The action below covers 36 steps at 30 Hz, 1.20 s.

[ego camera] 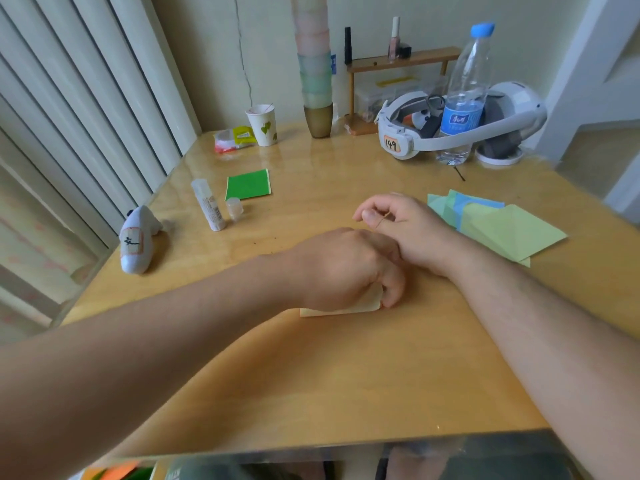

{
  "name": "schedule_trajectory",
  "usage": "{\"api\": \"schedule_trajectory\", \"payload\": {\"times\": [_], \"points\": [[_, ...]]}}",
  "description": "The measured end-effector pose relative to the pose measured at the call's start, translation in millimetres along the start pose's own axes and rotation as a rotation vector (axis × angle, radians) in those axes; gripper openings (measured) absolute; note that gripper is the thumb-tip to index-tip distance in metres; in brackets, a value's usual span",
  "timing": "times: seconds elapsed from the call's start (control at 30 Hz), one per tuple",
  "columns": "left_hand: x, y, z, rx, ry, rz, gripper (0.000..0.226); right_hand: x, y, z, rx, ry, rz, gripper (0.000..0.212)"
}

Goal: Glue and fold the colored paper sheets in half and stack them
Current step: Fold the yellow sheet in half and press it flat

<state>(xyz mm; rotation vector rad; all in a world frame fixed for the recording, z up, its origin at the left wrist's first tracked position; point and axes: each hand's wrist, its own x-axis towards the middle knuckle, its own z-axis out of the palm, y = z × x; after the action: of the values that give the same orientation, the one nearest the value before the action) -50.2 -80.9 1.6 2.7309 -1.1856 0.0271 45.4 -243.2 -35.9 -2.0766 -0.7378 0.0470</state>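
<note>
Head view: the left hand [341, 268] has curled fingers that pinch and press a pale yellow folded paper [360, 304] lying under it. Just behind it, the right hand [398, 225] pinches something thin. Loose paper sheets [498, 225] lie beside the right hand.

Green sheet [247, 184], seemingly yellowish paper [363, 304]

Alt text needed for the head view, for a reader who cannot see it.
Left hand presses a pale yellow folded sheet on the wooden table; right hand rests curled behind it. Uncapped glue stick and green folded sheet lie left, unfolded sheets right.
</note>
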Motion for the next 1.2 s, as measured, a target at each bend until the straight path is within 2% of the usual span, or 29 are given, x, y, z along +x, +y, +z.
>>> {"api": "schedule_trajectory", "payload": {"times": [0.1,0.2,0.37,0.6,0.77,0.87,0.93,1.03,1.13,1.2], "points": [[0,9,-7,-0.022,-0.092,-0.071,0.019,-1,-3,-1,0.063,0.003,0.052,0.019],[1,15,-4,-0.015,-0.127,-0.13,0.023,-2,-5,-1,0.081,0.017,0.074,0.02],[-5,15,-3,-0.167,-0.019,-0.212,0.014,-2,-6,-3,0.118,0.033,0.094,0.02],[-21,6,-27,-0.367,0.164,-0.428,0.028,0,-7,-6,0.179,0.093,0.098,0.019],[-31,-6,-49,-0.59,0.235,-0.58,0.03,-1,-10,-8,0.17,0.187,0.156,0.033],[-34,-14,-64,-0.641,0.367,-0.645,0.029,0,-17,-11,0.247,0.18,0.271,0.05],[-33,-14,-76,-0.595,0.473,-0.657,0.026,-3,-26,-12,0.319,0.144,0.369,0.054],[-28,-4,-88,-0.346,0.582,-0.619,0.023,-11,-43,-16,0.545,-0.063,0.469,0.059],[-21,13,-82,-0.087,0.636,-0.459,0.023,-15,-53,-20,0.738,-0.279,0.514,0.077],[-17,17,-72,-0.092,0.63,-0.392,0.022,-14,-51,-19,0.745,-0.327,0.553,0.085]]}}
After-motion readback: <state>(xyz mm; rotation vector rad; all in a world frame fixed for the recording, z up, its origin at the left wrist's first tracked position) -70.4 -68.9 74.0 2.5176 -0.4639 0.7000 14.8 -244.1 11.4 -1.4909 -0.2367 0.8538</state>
